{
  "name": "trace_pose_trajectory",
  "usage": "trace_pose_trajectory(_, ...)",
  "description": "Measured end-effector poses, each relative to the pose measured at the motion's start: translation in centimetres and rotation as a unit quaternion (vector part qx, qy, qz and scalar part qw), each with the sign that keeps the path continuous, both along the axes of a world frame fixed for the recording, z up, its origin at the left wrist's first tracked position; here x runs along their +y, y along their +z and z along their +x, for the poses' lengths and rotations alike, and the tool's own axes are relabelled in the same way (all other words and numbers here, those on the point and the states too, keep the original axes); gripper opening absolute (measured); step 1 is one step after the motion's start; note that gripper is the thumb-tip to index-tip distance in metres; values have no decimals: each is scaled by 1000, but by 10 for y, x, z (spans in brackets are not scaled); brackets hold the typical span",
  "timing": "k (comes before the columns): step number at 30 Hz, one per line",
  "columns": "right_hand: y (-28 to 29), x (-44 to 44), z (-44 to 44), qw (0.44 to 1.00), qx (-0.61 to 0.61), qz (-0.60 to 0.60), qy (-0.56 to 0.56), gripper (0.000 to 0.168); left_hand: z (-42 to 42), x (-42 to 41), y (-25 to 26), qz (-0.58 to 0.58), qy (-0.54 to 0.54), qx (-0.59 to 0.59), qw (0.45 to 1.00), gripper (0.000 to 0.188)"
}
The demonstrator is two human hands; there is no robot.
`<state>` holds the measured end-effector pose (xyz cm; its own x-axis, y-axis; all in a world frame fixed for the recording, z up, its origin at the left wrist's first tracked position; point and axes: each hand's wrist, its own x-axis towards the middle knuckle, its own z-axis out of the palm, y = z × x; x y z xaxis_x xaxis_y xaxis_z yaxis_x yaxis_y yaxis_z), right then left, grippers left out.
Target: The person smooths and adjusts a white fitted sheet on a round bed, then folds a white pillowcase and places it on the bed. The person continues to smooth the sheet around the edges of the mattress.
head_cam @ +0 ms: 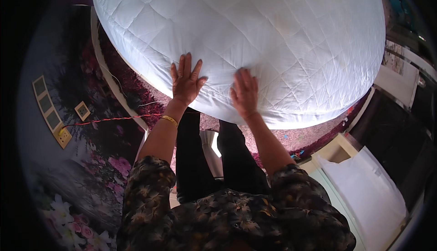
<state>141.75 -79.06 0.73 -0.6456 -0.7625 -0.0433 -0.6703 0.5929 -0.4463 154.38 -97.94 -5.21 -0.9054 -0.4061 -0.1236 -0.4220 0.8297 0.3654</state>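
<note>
A white quilted mattress cover [218,29] is stretched over a mattress and fills the upper middle of the head view. Diamond stitching and small creases run across it. My left hand [186,80] rests flat on the cover near its front edge, fingers spread. To the right, my right hand [245,92] also lies palm down on the fabric, slightly blurred, with its fingers closer together. Neither hand grips anything. Below my hands the cover's side [280,123] drops toward the floor.
A pink and purple carpet [307,140] surrounds the mattress. On the left, a red twisted cord [112,119] runs from a wall socket panel [62,137] on a flower-patterned wall. A pale cabinet with an open compartment [336,148] and a white sheet [368,186] stands at right.
</note>
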Motion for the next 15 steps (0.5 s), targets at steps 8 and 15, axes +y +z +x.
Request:
trace_pose_trajectory(8, -12, 90, 67, 994, -58, 16, 88, 54, 50, 33, 30, 51, -155, 8, 987, 57)
trace_pose_trajectory(15, -6, 117, 41, 997, -44, -27, 56, 21, 7, 62, 29, 118, -282, 67, 950, 24)
